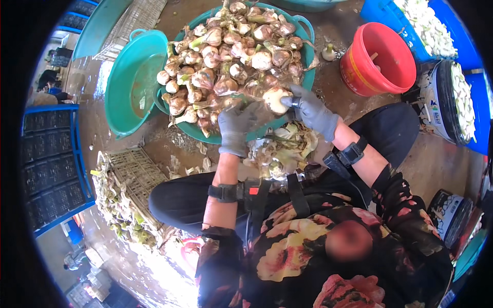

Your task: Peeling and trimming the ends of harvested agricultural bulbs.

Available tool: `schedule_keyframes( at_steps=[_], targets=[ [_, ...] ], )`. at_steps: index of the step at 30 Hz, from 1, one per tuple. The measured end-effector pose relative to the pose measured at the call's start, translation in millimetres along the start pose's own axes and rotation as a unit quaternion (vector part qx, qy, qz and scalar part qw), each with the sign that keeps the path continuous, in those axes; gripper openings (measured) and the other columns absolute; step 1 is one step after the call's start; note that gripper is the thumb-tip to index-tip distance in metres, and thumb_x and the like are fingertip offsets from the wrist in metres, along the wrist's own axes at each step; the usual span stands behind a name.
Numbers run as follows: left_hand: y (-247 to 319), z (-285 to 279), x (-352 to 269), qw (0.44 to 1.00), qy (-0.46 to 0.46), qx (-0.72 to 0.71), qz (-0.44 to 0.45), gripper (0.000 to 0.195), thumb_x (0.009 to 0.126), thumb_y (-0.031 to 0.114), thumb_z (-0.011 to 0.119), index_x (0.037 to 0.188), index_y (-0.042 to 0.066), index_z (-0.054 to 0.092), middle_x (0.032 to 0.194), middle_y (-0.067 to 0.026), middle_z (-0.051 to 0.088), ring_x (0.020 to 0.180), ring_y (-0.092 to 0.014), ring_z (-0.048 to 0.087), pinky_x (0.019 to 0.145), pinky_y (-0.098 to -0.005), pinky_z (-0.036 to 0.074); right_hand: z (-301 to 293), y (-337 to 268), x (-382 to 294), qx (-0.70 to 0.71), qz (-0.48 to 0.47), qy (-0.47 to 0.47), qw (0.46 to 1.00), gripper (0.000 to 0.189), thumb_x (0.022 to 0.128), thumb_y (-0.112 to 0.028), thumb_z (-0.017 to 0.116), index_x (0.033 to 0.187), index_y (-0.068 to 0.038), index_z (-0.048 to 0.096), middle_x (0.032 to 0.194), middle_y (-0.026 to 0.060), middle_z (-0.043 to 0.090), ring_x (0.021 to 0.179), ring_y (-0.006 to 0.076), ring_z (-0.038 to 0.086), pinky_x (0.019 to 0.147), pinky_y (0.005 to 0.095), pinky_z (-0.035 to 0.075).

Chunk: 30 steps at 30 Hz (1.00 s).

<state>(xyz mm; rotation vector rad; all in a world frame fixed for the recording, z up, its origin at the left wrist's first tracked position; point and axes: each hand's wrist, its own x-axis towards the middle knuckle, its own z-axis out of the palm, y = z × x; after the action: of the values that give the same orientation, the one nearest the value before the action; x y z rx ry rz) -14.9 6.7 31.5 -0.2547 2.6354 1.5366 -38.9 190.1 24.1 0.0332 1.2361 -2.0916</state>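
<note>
A wide green plastic tub (pixel 308 71) lies before me, heaped with garlic bulbs (pixel 227 50) with soil and stem stubs on them. Over its near edge, my right hand (pixel 308 109), in a grey glove, grips a pale garlic bulb (pixel 275 101); something dark shows between thumb and fingers, too hidden to name. My left hand (pixel 238 125), also gloved in grey, is just left of that bulb, above the heap, its fingers blurred; whether it holds anything is unclear. Peeled leaves and skins (pixel 285 150) lie below the tub, between my legs.
An empty-looking green basin (pixel 133 86) touches the tub's left side. At right stand a red bucket (pixel 379 61), a blue crate (pixel 408 30) and a white bucket (pixel 439 100), the latter two filled with pale garlic pieces. A wicker-like crate (pixel 134 165) with husks is at lower left. One loose bulb (pixel 328 53) lies near the red bucket.
</note>
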Motion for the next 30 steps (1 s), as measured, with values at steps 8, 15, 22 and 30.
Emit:
schedule_keyframes(
  at_steps=[8, 15, 22, 30],
  targets=[
    [-9.7, 28.8, -7.1, 0.994, 0.027, -0.059, -0.093, 0.016, 0.069, 0.012, 0.061, 0.073, -0.003, 0.060, 0.055, -0.0018, 0.055, 0.042, -0.005, 0.046, 0.039, -0.0190, 0.036, -6.5, 27.2, 13.8, -0.351, -0.162, 0.181, 0.904, 0.040, 0.071, -0.015, 0.060, 0.107, -0.006, 0.045, 0.088, 0.0096, 0.056, 0.071, 0.0154, 0.055, 0.059, 0.0259, 0.044],
    [-22.1, 34.8, -5.6, 0.991, 0.013, -0.061, -0.116, 0.017, 0.063, 0.011, 0.060, 0.072, -0.003, 0.060, 0.053, -0.0031, 0.054, 0.041, -0.007, 0.048, 0.038, -0.0208, 0.037, 1.1, 21.9, 3.6, -0.478, -0.147, 0.169, 0.849, 0.040, 0.067, -0.011, 0.062, 0.104, -0.007, 0.048, 0.087, 0.0096, 0.056, 0.073, 0.0167, 0.054, 0.062, 0.0270, 0.044],
    [-47.7, 4.2, -2.7, 0.963, 0.083, 0.257, -0.006, 0.029, 0.060, 0.029, 0.059, 0.079, 0.007, 0.062, 0.068, -0.0121, 0.060, 0.065, -0.023, 0.058, 0.059, -0.0271, 0.045, -19.3, -3.9, -17.7, 0.082, 0.035, -0.062, 0.994, 0.036, 0.080, -0.017, 0.047, 0.111, 0.000, 0.040, 0.091, 0.0177, 0.053, 0.072, 0.0232, 0.055, 0.056, 0.0259, 0.047],
    [-33.4, 11.2, -5.9, 0.968, -0.186, -0.161, 0.058, 0.032, 0.078, 0.018, 0.056, 0.102, -0.002, 0.051, 0.083, -0.0028, 0.058, 0.067, -0.009, 0.052, 0.062, -0.0234, 0.045, -22.7, -9.5, -10.7, 0.156, 0.146, -0.159, 0.964, 0.043, 0.078, -0.029, 0.050, 0.111, -0.003, 0.040, 0.088, 0.0155, 0.053, 0.070, 0.0193, 0.055, 0.056, 0.0241, 0.047]
  ],
)
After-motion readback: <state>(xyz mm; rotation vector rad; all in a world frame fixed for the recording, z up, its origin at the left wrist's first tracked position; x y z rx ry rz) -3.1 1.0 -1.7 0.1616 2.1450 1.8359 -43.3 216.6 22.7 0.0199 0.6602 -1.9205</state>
